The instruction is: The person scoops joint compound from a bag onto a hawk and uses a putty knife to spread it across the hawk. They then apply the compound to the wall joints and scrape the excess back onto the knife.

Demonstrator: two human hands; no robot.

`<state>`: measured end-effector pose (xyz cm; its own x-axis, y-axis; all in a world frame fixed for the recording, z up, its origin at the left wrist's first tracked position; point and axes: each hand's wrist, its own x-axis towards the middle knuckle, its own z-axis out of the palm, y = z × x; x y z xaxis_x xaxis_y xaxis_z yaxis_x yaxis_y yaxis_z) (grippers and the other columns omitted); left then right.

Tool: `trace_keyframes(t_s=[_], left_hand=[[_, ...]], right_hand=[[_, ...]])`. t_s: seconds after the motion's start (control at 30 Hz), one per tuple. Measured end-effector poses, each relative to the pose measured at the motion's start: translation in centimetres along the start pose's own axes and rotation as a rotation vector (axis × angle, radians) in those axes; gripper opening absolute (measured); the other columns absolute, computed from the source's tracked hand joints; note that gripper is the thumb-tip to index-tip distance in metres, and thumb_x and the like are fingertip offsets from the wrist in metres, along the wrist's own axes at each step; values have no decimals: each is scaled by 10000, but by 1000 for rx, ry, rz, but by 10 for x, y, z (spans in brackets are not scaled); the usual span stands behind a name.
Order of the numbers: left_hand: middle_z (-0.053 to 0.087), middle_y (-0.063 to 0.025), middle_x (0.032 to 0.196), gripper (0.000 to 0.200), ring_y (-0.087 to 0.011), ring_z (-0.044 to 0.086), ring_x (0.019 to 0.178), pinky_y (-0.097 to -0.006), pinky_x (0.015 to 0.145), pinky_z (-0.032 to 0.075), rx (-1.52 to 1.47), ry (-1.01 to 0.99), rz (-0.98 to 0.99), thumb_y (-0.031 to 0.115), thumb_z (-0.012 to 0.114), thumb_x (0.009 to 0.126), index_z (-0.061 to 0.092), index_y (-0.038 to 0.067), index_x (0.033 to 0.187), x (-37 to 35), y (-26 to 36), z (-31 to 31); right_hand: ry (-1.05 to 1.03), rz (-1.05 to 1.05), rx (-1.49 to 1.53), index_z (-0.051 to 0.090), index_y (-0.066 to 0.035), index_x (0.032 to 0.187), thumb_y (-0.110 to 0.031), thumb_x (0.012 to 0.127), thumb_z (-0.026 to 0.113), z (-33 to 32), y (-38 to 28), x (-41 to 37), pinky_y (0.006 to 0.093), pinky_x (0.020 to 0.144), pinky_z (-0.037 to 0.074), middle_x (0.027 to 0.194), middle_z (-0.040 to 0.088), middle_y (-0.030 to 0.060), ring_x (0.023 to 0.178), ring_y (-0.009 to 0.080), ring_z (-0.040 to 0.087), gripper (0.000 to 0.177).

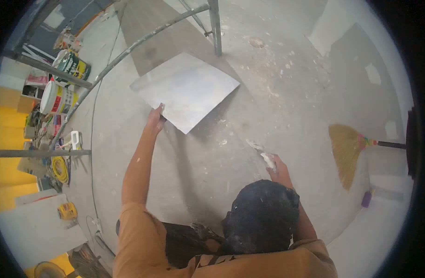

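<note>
My left hand [157,116] is closed on the near left edge of a flat white square panel [194,90], thumb on top. The panel is tilted over the grey floor and casts a shadow beneath it. In my right hand [279,171] is a putty knife [267,159], its handle smeared with white and its thin blade pointing forward and left, close over the floor. A dark, rounded, cloth-covered shape [263,215] hides part of my right forearm.
Metal scaffold tubing [150,34] curves across the upper left. Behind it stand a white-lidded bucket [58,98] and a green tub [73,66]. A yellow coiled hose or cord [60,169] lies at left. A straw broom [346,150] is at right. A cable [92,139] runs along the floor.
</note>
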<state>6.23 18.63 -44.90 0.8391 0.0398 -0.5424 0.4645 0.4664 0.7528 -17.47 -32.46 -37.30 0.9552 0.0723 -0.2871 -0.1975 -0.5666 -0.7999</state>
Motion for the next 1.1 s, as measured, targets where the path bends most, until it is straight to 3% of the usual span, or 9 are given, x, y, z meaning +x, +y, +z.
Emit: trace_keyframes(t_s=[0.1, 0.2, 0.33, 0.4, 0.5, 0.63, 0.77, 0.97, 1.1], left_hand=[[563, -147, 1312, 435, -308, 566, 1187, -431, 1030, 465, 100, 145, 163, 166, 503, 1014, 402, -43, 1382, -89, 32, 40], [613, -130, 1197, 410, -287, 592, 1119, -429, 1013, 468, 252, 205, 159, 203, 530, 1005, 455, -26, 1337, -133, 58, -12], [597, -132, 1243, 492, -249, 536, 1201, -396, 1014, 451, 443, 386, 51, 295, 548, 997, 455, -18, 1364, -206, 90, 12], [586, -140, 1277, 581, -222, 475, 1268, -370, 1055, 389, 812, 423, -2, 409, 530, 994, 465, -17, 1385, -213, 88, 22], [536, -161, 1366, 623, -227, 431, 1322, -359, 1097, 320, 794, 254, 91, 464, 483, 1005, 477, -32, 1383, -196, 71, 0], [454, -173, 1464, 653, -243, 347, 1401, -361, 1152, 231, 810, 309, 150, 477, 454, 1013, 426, -23, 1432, -210, 71, 28], [351, -178, 1546, 690, -264, 245, 1469, -367, 1176, 188, 782, 316, 207, 478, 418, 1022, 317, -9, 1500, -212, 69, 35], [347, -181, 1549, 696, -279, 242, 1473, -374, 1181, 185, 804, 312, 212, 483, 397, 1026, 295, -8, 1509, -223, 72, 65], [359, -187, 1540, 689, -293, 261, 1466, -370, 1179, 190, 807, 304, 249, 489, 386, 1026, 303, 7, 1510, -219, 68, 61]], right_hand=[[24, -301, -186, 525, -114, 1342, -48, 879, 629, -26, -18, 21, 441, 997, 457, 1283, 576, 244, 1171, 430, 565, 479], [-40, -269, -377, 537, -196, 1368, -95, 906, 623, -39, -44, 31, 466, 956, 485, 1296, 584, 209, 1171, 428, 565, 481], [-201, -462, -370, 560, -262, 1362, -213, 949, 591, 1, -38, 53, 453, 895, 522, 1238, 614, 209, 1146, 393, 598, 417], [-298, -409, -435, 545, -281, 1374, -234, 961, 572, 38, -41, 56, 455, 889, 526, 1241, 609, 213, 1140, 383, 605, 417], [-331, -411, -493, 534, -332, 1380, -269, 964, 563, 95, -29, 56, 445, 836, 546, 1225, 605, 229, 1064, 364, 639, 422], [-325, -508, -596, 466, -382, 1424, -299, 976, 533, 167, 41, 35, 448, 787, 562, 1209, 600, 229, 971, 363, 670, 460], [-298, -614, -441, 423, -346, 1461, -233, 971, 533, 192, 38, 24, 448, 747, 566, 1204, 592, 214, 923, 359, 668, 515], [-151, -918, -232, 422, -303, 1473, -160, 919, 586, 193, -107, 68, 404, 630, 546, 1028, 594, 181, 782, 335, 645, 595], [-214, -926, -286, 434, -310, 1467, -182, 920, 599, 177, -65, 54, 402, 625, 549, 1032, 614, 192, 700, 345, 649, 585]])
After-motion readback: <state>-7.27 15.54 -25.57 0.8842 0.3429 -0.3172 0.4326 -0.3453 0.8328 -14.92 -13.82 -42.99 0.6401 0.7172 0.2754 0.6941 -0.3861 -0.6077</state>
